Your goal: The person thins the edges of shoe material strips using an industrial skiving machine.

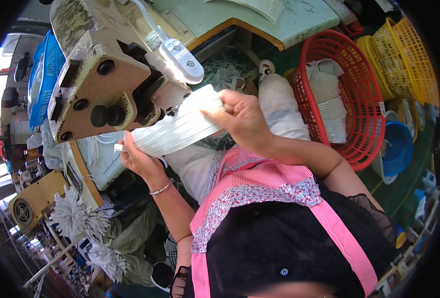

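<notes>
A flat white piece of material with long parallel ridges is stretched between my two hands, just beneath the machine head. The fingers of my left hand are closed on its lower left end, where a narrow strip end pokes out. At the upper right end, my right hand grips it between thumb and bent fingers. Beside its upper edge is the working end of a beige industrial machine. Glare washes out part of the piece, and I cannot tell whether it touches the machine.
A white lamp lights the machine from the side. On the right stands a red basket with stacked white pieces, near yellow baskets and a blue bucket. A pale green table lies beyond. White strip bundles hang at left.
</notes>
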{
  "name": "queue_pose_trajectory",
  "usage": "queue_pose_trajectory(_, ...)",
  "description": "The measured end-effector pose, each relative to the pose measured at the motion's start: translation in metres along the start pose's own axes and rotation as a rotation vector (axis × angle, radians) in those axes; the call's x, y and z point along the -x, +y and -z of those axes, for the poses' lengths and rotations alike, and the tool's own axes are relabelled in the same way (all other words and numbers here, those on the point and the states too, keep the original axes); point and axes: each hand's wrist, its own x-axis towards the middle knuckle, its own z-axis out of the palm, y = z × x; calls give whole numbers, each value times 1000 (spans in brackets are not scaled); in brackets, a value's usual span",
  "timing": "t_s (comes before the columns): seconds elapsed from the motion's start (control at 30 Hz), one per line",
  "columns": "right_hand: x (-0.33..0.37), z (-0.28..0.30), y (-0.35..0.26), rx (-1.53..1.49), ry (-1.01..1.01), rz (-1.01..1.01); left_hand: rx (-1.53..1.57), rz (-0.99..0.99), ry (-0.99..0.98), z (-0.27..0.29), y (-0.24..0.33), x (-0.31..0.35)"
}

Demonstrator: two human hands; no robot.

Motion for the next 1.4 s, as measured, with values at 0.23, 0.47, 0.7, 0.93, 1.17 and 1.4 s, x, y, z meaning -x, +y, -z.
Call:
queue_pose_trajectory(0.23,0,-44,13,-13,-99,-240,23,96,149,53,-11,-8)
queue_pose_trajectory(0.47,-1,-35,3,-167,-213,-259,629,330,198,94,-32,-12)
queue_pose_trajectory(0.7,-2,68,-1,-292,-138,-245,271,658,-511,41,-16,38)
queue_pose_trajectory(0.93,9,129,-9,-266,236,-138,90,452,-550,-42,7,70)
queue_pose_trajectory(1.17,6,129,-8,-245,286,-99,-37,281,-420,-62,11,75)
queue_pose_trajectory(1.4,-5,125,-12,-167,221,-26,-18,278,-383,-58,10,72)
